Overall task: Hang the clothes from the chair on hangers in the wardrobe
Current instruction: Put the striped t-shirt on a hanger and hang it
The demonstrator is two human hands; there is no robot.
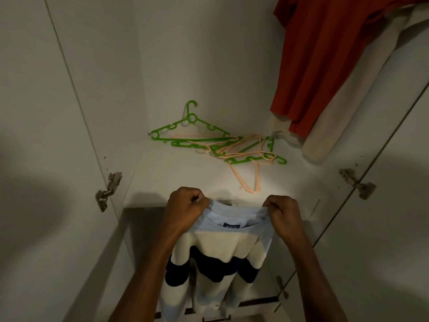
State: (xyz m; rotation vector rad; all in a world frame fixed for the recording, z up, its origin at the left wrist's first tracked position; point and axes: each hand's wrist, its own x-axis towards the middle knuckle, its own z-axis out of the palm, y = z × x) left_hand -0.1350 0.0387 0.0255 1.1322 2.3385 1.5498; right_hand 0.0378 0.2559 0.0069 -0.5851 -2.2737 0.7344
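Observation:
A striped T-shirt (222,249) in light blue, cream and navy hangs in front of the wardrobe shelf. My left hand (186,206) pinches its left shoulder and my right hand (283,211) pinches its right shoulder, holding it up by the neckline. A navy label shows inside the collar. On the white wardrobe shelf (162,177) beyond my hands lies a tangle of green hangers (190,130) and peach hangers (251,168). One peach hanger reaches toward the shelf's front edge.
A red shirt (325,61) hangs at the upper right with a cream garment (343,117) behind it. Open wardrobe doors stand on both sides, with hinges at left (109,189) and right (357,183). Drawer fronts show below the shelf.

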